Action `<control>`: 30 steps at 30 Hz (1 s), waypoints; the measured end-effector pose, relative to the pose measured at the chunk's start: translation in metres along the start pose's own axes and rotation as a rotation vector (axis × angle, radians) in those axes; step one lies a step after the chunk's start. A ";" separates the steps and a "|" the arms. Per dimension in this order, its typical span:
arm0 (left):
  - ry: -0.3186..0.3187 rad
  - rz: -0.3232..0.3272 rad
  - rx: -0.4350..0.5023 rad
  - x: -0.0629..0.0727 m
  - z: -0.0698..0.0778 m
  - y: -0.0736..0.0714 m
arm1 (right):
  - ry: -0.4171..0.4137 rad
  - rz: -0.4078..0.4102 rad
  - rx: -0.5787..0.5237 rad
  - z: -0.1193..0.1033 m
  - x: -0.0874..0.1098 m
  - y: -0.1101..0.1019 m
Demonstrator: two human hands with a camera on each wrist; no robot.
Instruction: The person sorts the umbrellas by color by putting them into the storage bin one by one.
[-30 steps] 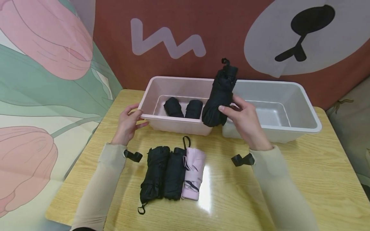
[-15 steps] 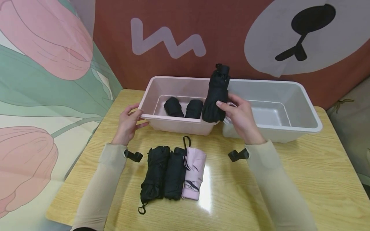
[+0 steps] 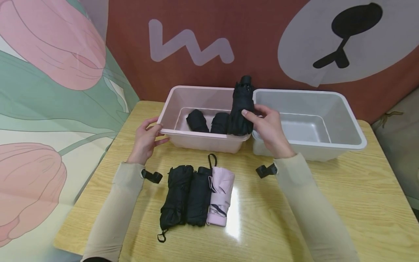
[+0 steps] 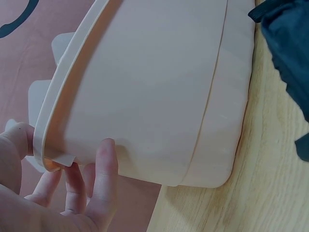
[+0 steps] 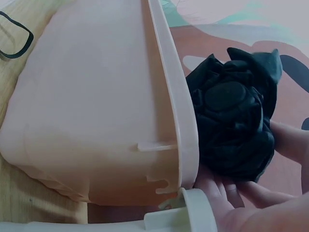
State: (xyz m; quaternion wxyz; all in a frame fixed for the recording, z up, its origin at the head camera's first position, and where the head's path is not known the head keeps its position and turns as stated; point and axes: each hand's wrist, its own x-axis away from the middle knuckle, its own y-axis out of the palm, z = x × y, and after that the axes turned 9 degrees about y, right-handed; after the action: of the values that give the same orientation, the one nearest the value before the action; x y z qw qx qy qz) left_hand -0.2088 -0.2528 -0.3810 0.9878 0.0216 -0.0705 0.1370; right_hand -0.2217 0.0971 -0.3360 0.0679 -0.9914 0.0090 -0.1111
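My right hand [image 3: 270, 127] grips a black folded umbrella [image 3: 241, 105], thumb in front, and holds it nearly upright over the right end of the pink bin [image 3: 209, 140]. In the right wrist view the umbrella's bunched end [image 5: 231, 111] shows just past the bin's rim. Two black folded umbrellas lie inside, one on the left [image 3: 197, 120] and one in the middle [image 3: 220, 123]. At the bin's left front corner my left hand [image 3: 145, 140] holds the rim; in the left wrist view the thumb [image 4: 19, 137] is on the rim and the fingers are beneath it.
A grey bin [image 3: 307, 145] stands right against the pink one. On the wooden table [image 3: 278, 218] in front lie a black umbrella [image 3: 176, 196], a second black umbrella [image 3: 198, 196] and a pink umbrella [image 3: 220, 196], side by side. A printed cloth [image 3: 255, 47] hangs behind.
My right hand has moved the black umbrella left and slightly lower, from above the gap between the bins to over the pink bin's right end. The left hand stays on the rim.
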 end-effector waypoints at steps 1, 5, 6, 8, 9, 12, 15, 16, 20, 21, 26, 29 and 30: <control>0.000 0.000 0.001 0.000 0.000 0.000 | 0.005 0.002 0.000 0.000 0.000 0.000; 0.001 -0.001 -0.003 0.000 -0.001 0.001 | 0.024 0.015 0.017 -0.002 0.000 0.001; 0.002 -0.002 -0.005 0.000 -0.001 0.001 | 0.027 0.015 0.018 -0.002 0.000 0.001; 0.001 -0.002 -0.007 0.000 -0.001 0.001 | 0.025 0.014 0.018 -0.002 0.000 0.001; 0.001 -0.002 -0.008 0.001 -0.001 0.001 | 0.019 0.018 0.028 -0.002 0.000 0.002; -0.001 -0.003 -0.004 0.001 -0.001 0.001 | -0.011 0.024 0.078 -0.001 -0.001 0.001; 0.001 -0.005 0.002 0.002 -0.001 0.001 | -0.048 0.045 0.158 0.001 0.000 -0.001; 0.002 -0.006 0.004 0.002 -0.001 0.001 | -0.058 0.049 0.175 0.001 0.000 -0.001; 0.008 -0.007 0.003 0.002 -0.001 0.002 | -0.083 0.076 0.221 0.002 0.006 -0.003; 0.008 -0.007 0.003 0.002 -0.001 0.002 | -0.092 0.081 0.229 0.002 0.007 -0.004; 0.004 -0.007 0.001 0.002 0.000 0.001 | -0.118 0.079 0.268 0.000 0.019 -0.011; 0.000 -0.009 -0.002 0.002 0.001 0.000 | -0.166 0.067 0.298 -0.002 0.028 -0.015; -0.001 -0.008 -0.002 0.002 0.001 0.000 | -0.192 0.064 0.305 -0.002 0.031 -0.016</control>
State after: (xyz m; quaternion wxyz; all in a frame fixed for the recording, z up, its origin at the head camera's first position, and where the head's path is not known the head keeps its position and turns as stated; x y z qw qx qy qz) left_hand -0.2070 -0.2524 -0.3793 0.9883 0.0210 -0.0711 0.1331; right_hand -0.1915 0.1115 -0.3248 0.2214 -0.9749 0.0169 -0.0139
